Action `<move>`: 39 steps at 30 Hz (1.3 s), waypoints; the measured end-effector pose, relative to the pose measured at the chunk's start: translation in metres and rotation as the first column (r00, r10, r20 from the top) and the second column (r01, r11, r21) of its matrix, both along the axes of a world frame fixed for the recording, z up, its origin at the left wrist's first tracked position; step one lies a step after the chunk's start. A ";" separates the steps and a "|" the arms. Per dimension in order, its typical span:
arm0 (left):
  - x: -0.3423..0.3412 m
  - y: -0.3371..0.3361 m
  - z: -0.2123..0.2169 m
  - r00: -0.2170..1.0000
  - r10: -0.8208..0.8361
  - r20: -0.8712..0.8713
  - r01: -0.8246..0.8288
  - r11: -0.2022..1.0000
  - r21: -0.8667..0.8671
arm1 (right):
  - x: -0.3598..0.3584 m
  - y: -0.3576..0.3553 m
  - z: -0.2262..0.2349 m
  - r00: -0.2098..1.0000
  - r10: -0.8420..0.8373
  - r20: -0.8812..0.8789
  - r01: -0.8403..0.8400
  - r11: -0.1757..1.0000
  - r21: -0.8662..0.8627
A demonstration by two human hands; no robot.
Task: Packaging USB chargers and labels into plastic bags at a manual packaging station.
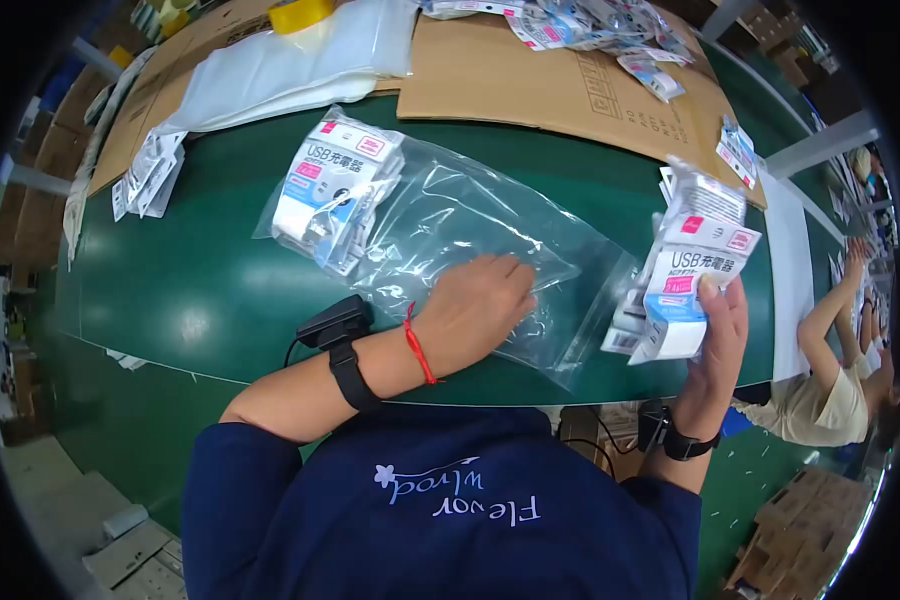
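Observation:
A clear plastic bag (pixel 460 215) lies flat across the green table, with a stack of white, blue and pink charger packs (pixel 315 195) inside its left end. My left hand (pixel 478 305) rests on the bag's middle, fingers curled in and pressed on the film; the fingertips are partly hidden. In my right hand (pixel 722 330), beside the bag's right end, is another stack of charger packs (pixel 682 275). My thumb lies over its front, and the stack is held tilted just above the table.
Flattened cardboard (pixel 510 85) covers the table's far side, bearing a pile of packs (pixel 610 25), clear bags (pixel 290 75) and yellow tape (pixel 300 14). More packs (pixel 152 175) lie at the far left. A co-worker's arm (pixel 830 310) shows at the right.

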State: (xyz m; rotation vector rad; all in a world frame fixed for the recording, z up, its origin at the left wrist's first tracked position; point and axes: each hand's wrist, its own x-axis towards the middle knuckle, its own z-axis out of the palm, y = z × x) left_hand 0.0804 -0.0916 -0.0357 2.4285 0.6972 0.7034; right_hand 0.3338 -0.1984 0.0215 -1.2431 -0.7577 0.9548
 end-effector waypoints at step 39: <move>-0.005 -0.068 0.007 0.984 0.062 0.167 0.178 -0.351 -0.919 | -0.058 0.088 -0.021 0.685 0.716 -0.131 -0.664 0.541 -0.515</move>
